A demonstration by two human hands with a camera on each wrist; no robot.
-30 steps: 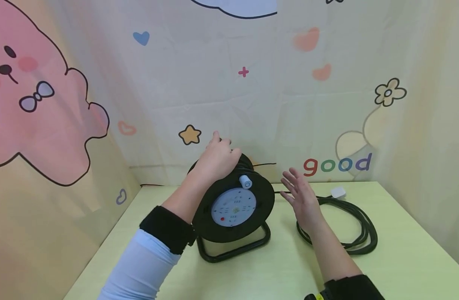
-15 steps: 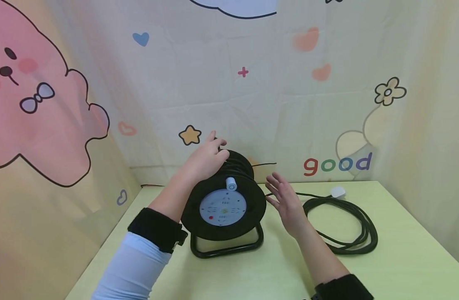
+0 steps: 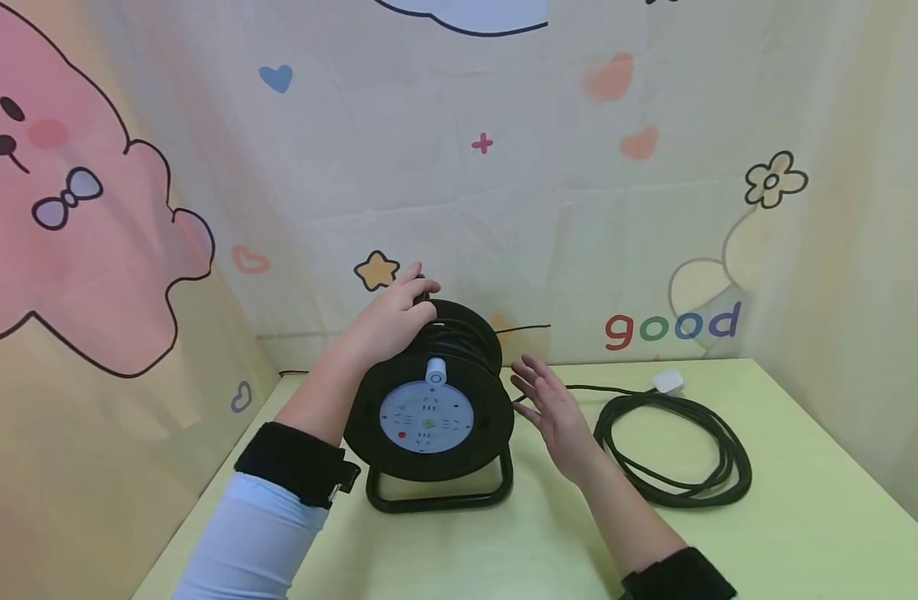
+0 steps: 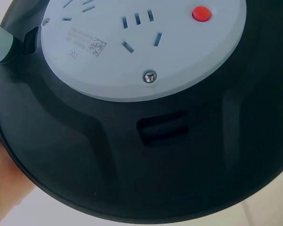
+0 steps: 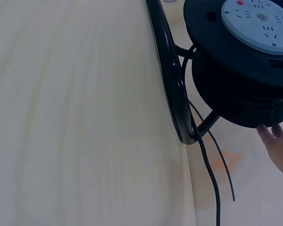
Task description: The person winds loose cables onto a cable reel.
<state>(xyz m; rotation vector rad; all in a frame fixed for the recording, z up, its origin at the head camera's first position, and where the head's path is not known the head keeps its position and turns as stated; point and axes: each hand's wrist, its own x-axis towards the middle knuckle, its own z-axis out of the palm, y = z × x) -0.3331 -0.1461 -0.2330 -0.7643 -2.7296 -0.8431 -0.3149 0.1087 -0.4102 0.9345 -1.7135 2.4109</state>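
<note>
A black cable reel (image 3: 428, 465) stands on the table on its tubular stand (image 3: 439, 503). Its round face carries a pale socket panel (image 3: 398, 408) with a red button (image 4: 201, 13) and a white knob (image 3: 436, 372). At the top, my left hand (image 3: 389, 323) grips the reel's black handle, fingers curled round it; part of the handle is hidden. My right hand (image 3: 554, 421) is held up beside the reel's right rim, fingers spread and holding nothing. In the right wrist view its fingertips (image 5: 277, 130) are close to the drum's edge.
To the right, a loose coil of black cable (image 3: 732, 454) lies on the table (image 3: 811, 517) with a white plug (image 3: 669, 382) behind it. One strand runs from the coil toward the reel. A printed curtain (image 3: 519, 217) hangs along the back.
The reel has shifted left across the table and turned to face more squarely forward, with my left hand on its handle. My right hand has moved left alongside it. The coil stayed put.
</note>
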